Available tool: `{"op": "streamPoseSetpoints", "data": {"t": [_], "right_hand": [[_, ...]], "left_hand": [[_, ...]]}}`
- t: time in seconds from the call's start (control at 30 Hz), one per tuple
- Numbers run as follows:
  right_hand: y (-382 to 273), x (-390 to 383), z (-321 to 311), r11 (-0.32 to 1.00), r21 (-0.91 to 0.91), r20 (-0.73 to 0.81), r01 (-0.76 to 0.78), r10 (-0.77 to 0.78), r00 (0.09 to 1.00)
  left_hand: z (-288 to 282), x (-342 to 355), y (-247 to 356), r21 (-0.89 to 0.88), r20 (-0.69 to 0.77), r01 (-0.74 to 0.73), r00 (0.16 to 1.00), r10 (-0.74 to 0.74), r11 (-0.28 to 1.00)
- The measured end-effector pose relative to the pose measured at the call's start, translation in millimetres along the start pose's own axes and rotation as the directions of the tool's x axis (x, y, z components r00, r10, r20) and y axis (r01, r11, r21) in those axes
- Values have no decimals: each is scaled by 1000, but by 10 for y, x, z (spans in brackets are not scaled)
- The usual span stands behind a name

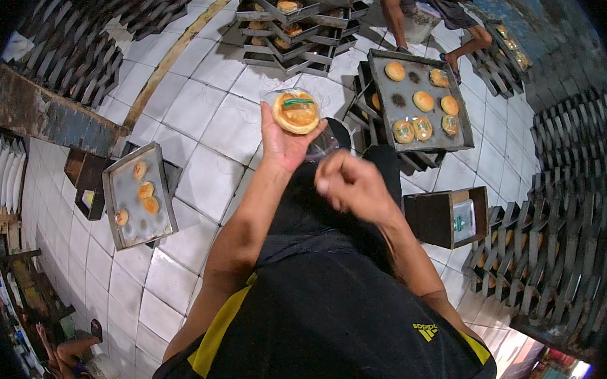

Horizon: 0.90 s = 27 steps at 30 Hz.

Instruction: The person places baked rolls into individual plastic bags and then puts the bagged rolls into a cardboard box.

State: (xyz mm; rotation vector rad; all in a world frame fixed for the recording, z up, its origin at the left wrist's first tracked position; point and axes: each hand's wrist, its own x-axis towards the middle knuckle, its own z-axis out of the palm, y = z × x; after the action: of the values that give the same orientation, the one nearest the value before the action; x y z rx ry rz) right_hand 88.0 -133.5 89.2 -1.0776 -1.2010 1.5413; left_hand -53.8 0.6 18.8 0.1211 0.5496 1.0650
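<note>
My left hand (281, 147) holds up a round golden bun (297, 114) in a clear plastic bag with a green printed mark. Its fingers and thumb curve around the bun from below. Loose clear plastic (323, 144) trails down between my hands. My right hand (352, 186), a little lower and to the right, is curled closed beside that plastic; whether its fingers grip it I cannot make out. On my right, a metal tray (429, 90) bears several buns, some bagged and some bare. A brown box (428, 217) below it contains a stack of flat clear bags (464, 220) with green print.
A smaller tray (124, 191) with several buns stands at left, beside another brown box (91, 169). Stacked metal trays (300, 45) rise ahead, and more stacks (532, 244) line the right side. A seated co-worker (432, 11) is at the far right, another person (73, 360) at lower left.
</note>
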Motion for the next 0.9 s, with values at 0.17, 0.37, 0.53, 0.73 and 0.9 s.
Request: {"op": "streamPoseSetpoints", "data": {"t": [0.17, 0.37, 0.53, 0.73, 0.9], "right_hand": [[394, 458, -155, 968, -224, 74, 114, -100, 992], [171, -91, -197, 981, 196, 118, 12, -36, 992], [155, 4, -112, 377, -825, 51, 422, -693, 720], [372, 365, -485, 830, -558, -450, 21, -324, 832], [305, 392, -475, 816, -571, -360, 89, -346, 866]], "left_hand": [[-123, 75, -288, 24, 27, 125, 992, -125, 992], [-101, -92, 59, 36, -45, 20, 999, -18, 999], [-50, -676, -131, 289, 15, 147, 987, -158, 946], [-29, -401, -87, 733, 153, -130, 988, 24, 668], [-176, -165, -185, 712, 473, -618, 773, 423, 333]]}}
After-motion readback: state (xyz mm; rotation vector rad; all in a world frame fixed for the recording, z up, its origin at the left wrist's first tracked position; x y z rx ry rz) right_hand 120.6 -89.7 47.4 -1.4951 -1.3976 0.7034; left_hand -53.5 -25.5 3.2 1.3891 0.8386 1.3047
